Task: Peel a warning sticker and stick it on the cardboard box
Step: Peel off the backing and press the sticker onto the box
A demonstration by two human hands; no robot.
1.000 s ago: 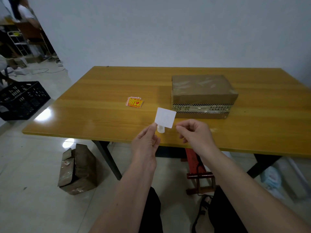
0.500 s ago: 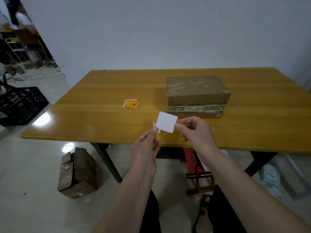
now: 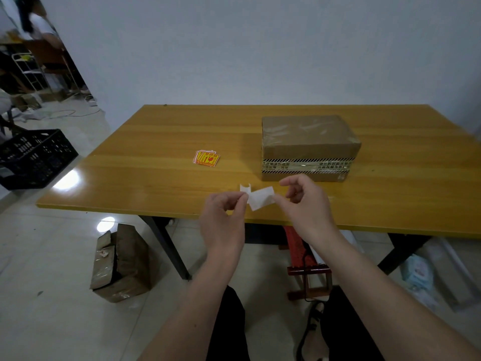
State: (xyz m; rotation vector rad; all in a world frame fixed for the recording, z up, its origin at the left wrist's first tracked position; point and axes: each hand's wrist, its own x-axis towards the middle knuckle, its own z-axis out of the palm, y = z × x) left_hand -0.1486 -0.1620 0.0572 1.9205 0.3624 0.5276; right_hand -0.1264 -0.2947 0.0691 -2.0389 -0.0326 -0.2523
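Both hands hold one white-backed warning sticker point(image 3: 261, 200) above the near edge of the wooden table point(image 3: 156, 178). My left hand point(image 3: 223, 212) pinches a small peeled flap at the sticker's left corner. My right hand point(image 3: 303, 201) pinches its right edge between thumb and forefinger. Only the white back of the sticker faces me. The taped brown cardboard box point(image 3: 307, 142) stands just beyond my right hand, apart from it. A small pile of red and yellow warning stickers point(image 3: 207, 158) lies on the table to the left of the box.
A battered cardboard box point(image 3: 121, 261) lies on the floor under the table's left end. A black plastic crate point(image 3: 31, 157) stands at the far left. A red wooden stool point(image 3: 307, 267) sits under the table between my knees. A person stands in the doorway at the upper left.
The sticker has tipped from upright to nearly flat and lower. My left fingers have pulled a flap away from its left corner. My right fingers have spread a little.
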